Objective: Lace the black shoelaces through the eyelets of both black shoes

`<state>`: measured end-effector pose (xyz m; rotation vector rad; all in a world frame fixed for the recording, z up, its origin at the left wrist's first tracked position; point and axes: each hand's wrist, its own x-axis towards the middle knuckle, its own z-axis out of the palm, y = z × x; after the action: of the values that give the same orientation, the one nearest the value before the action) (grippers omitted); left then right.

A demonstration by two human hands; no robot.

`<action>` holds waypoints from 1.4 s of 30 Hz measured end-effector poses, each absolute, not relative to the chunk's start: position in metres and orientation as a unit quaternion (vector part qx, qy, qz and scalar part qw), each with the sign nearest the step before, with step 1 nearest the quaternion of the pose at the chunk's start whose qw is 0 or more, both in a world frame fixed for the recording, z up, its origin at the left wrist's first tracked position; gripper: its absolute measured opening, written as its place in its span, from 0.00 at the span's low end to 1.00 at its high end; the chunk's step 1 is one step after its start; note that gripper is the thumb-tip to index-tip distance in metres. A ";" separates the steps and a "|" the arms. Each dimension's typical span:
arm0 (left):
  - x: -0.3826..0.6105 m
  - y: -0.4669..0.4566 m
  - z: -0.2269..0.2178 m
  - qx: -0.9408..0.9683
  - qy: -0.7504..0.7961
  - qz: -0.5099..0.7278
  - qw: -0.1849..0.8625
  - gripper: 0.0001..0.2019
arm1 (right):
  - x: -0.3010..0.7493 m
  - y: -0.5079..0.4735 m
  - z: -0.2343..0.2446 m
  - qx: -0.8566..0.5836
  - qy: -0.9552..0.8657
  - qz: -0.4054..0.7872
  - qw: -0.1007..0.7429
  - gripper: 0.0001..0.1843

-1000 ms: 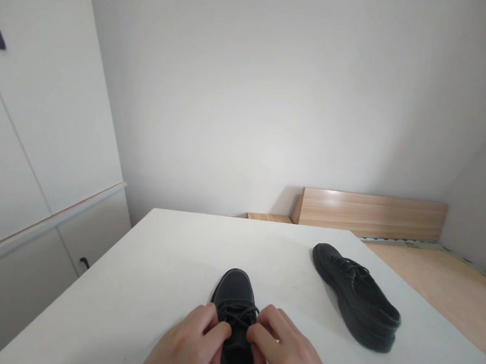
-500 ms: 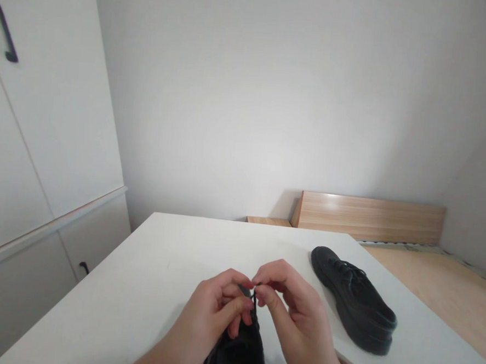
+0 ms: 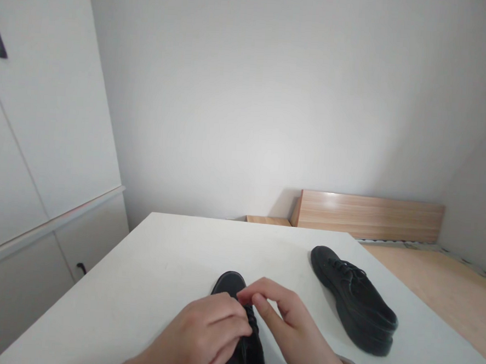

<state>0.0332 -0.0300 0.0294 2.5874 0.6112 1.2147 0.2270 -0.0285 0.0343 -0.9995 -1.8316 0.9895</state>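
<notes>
A black lace-up shoe (image 3: 230,284) lies on the white table (image 3: 155,264) right in front of me, toe pointing away. My left hand (image 3: 203,333) is curled over its laces, fingers closed on them. My right hand (image 3: 287,322) pinches a lace end (image 3: 250,313) between thumb and forefinger, just above the shoe's tongue. Both hands hide most of the lacing. A second black shoe (image 3: 353,298) rests on its sole at the right of the table, apart from both hands.
White cupboard doors with dark handles (image 3: 82,268) stand close on the left. Behind the table is a plain grey wall, and a wooden bed frame (image 3: 368,216) with a bare wooden base lies at the back right.
Both hands have dropped back onto the shoe after lifting the lace ends up. The shoe's toe shows again in front of the fingers.
</notes>
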 end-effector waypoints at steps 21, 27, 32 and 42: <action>0.011 -0.042 -0.019 0.699 0.355 0.463 0.414 0.07 | 0.268 -0.037 -0.016 -0.489 -0.655 0.344 0.462 0.11; 0.053 -0.024 0.014 0.673 0.379 0.358 0.525 0.07 | 0.244 -0.047 0.017 -0.361 -0.755 0.227 0.498 0.06; 0.054 -0.022 0.023 0.759 0.366 0.327 0.428 0.10 | 0.232 -0.043 0.026 -0.358 -0.774 0.190 0.486 0.08; 0.042 -0.024 0.017 0.745 0.417 0.360 0.375 0.12 | 0.247 -0.048 0.007 -0.421 -0.792 0.171 0.407 0.05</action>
<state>0.0422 -0.0242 0.0170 1.9066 1.0680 0.9220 0.2468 -0.0478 0.0074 -1.0623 -1.9983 0.4316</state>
